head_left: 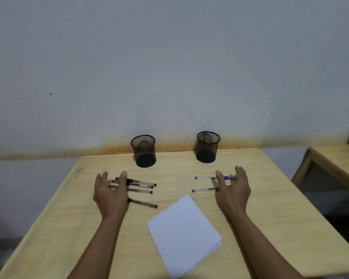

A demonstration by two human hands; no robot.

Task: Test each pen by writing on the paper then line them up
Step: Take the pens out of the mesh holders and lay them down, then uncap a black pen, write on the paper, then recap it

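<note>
both hands spread flat and open on the pale wooden table [69,218], gripping nothing. left hand [111,193] laid over the near ends of four dark-ink clear plastic pens [138,184], left of the white sheet of paper [184,234]. right hand [233,190] across two blue-ink clear pens [203,184], just beyond the paper. all long axes crosswise to the fingers, roughly parallel already. each cluster under its own hand. two black mesh pen cups [143,151], apparently empty, well beyond the paper, out of the way.
</note>
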